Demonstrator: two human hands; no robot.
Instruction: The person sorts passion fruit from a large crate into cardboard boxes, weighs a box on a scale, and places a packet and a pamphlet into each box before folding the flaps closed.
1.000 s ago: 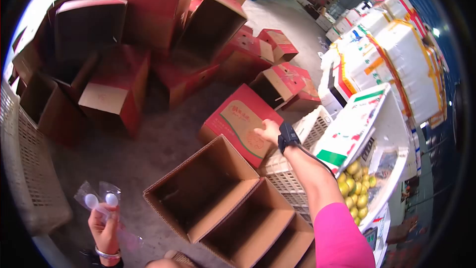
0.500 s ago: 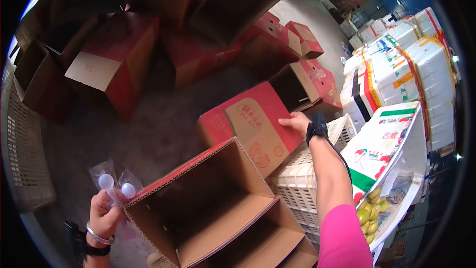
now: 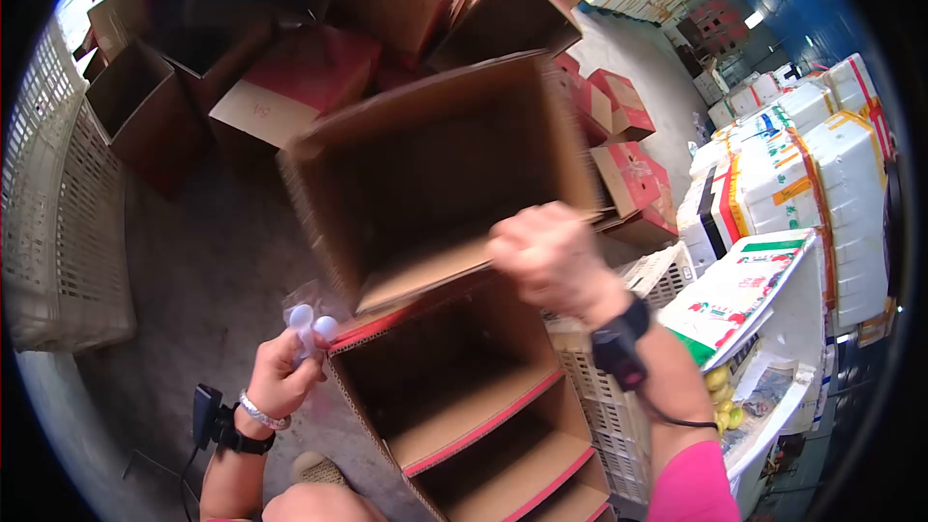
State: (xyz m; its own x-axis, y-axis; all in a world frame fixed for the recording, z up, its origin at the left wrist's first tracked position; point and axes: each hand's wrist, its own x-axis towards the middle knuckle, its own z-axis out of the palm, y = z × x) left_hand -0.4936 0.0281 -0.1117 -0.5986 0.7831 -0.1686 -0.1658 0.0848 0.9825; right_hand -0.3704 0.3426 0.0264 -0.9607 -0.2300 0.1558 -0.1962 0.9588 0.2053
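My right hand (image 3: 546,256) is closed on the near rim of an open cardboard box (image 3: 435,174), which is tilted so that its dark inside faces me. Below it, nested open boxes (image 3: 474,406) with red edges form a row toward me. Two white plastic spoons (image 3: 311,324) in clear wrapping are pinched in my left hand (image 3: 290,362), right beside the left edge of the nested boxes.
Red and brown boxes (image 3: 300,77) lie scattered across the floor ahead. A white plastic crate (image 3: 72,203) stands at the left, another crate (image 3: 614,416) at the right. Beyond that are a foam box with yellow-green fruit (image 3: 720,396) and stacked white foam boxes (image 3: 773,174).
My right hand has moved left and now grips a box, raised with its opening toward me. My left hand shows further right, still with the spoons. The view has shifted.
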